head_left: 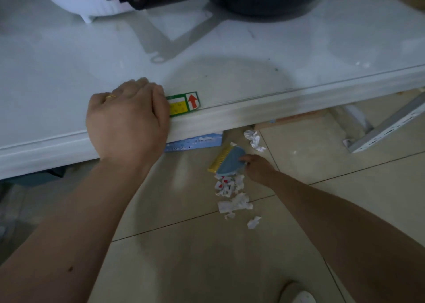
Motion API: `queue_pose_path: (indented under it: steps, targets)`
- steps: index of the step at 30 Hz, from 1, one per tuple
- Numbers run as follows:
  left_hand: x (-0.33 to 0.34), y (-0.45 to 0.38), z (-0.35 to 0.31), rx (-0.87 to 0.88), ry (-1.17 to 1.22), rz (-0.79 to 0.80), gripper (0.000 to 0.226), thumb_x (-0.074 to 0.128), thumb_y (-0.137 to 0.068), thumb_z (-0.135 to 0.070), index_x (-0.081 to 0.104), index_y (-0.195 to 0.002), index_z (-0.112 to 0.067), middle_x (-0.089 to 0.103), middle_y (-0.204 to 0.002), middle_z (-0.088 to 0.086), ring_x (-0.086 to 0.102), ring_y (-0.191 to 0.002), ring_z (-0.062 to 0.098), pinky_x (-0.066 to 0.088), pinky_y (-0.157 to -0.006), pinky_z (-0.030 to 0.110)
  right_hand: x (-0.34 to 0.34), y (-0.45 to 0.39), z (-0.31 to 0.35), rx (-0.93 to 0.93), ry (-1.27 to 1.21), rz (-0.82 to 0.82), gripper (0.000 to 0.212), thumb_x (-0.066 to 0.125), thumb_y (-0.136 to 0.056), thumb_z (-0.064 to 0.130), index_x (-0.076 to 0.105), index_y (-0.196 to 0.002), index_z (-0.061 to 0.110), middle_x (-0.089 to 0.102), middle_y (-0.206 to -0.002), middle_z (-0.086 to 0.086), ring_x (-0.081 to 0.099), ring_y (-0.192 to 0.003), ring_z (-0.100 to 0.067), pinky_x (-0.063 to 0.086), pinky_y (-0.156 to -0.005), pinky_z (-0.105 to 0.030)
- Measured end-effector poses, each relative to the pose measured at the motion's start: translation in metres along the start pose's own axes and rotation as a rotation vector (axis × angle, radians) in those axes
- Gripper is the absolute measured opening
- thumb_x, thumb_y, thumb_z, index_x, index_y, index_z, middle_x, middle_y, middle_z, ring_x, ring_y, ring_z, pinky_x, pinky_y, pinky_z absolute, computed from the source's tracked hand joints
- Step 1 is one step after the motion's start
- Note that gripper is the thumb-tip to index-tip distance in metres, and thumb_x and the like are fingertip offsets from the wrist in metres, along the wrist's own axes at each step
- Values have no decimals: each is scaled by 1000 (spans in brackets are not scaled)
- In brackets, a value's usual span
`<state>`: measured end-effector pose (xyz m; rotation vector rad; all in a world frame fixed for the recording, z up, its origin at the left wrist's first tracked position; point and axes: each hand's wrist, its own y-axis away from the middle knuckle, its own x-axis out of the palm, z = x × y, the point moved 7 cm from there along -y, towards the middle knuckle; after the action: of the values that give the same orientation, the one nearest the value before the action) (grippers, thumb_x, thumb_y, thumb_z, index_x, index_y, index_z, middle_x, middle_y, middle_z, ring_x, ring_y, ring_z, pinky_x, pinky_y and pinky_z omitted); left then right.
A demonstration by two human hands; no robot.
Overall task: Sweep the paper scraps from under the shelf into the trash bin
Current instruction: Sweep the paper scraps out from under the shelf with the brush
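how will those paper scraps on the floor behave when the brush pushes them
The scraps look thin, torn and crumpled, so probably very light and floppy. On smooth tile they should slide easily, though loose bits may scatter or slip past the small brush in the right hand.

One head-worn view looks steeply down, close over the shelf [230,77] edge.

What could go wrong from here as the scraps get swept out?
The crumpled white scrap lies beyond the blue hand brush with yellow bristles held by the right hand, so it may be missed. No trash bin is visible, so the torn white-and-red scrap pile could scatter across the tiled floor.
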<state>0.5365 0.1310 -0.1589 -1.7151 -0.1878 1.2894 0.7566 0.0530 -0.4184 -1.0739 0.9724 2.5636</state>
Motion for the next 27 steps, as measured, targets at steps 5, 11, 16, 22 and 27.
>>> queue_pose_path:
  steps: [5,11,16,22,27]
  targets:
    - [17,5,-17,11,3,18,44,31,-98,-22,72,-107,-9,71,-116,7,65,-112,24,41,-85,35,-15,-22,-9,108,-171,-118,42,39,-97,7,50,-137,11,47,-143,-17,51,-124,-35,43,-101,-37]
    - [18,9,-17,45,5,-69,41,34,-97,-18,73,-104,-9,72,-111,7,68,-107,25,46,-81,34,-5,-48,-14,225,-174,-149,39,38,-100,18,47,-137,13,49,-142,-15,48,-129,-32,39,-106,-34]
    - [22,7,-16,38,-57,-64,42,33,-98,-21,73,-105,-12,73,-111,4,68,-106,22,33,-81,33,21,-39,-6,254,-70,-97,39,40,-99,18,47,-135,4,52,-138,-18,50,-128,-33,41,-105,-40]
    - [18,7,-15,18,-46,-56,41,35,-96,-21,73,-106,-10,73,-111,7,69,-106,24,30,-82,32,41,-4,-7,239,-50,-103,34,40,-98,18,55,-125,5,60,-129,-16,58,-117,-31,47,-95,-36]
    - [16,7,-16,25,-47,-75,38,37,-97,-21,74,-105,-11,73,-110,6,69,-105,24,31,-80,33,10,-13,-2,167,-126,-176,53,46,-92,11,36,-144,14,51,-137,-17,55,-119,-36,47,-96,-39]
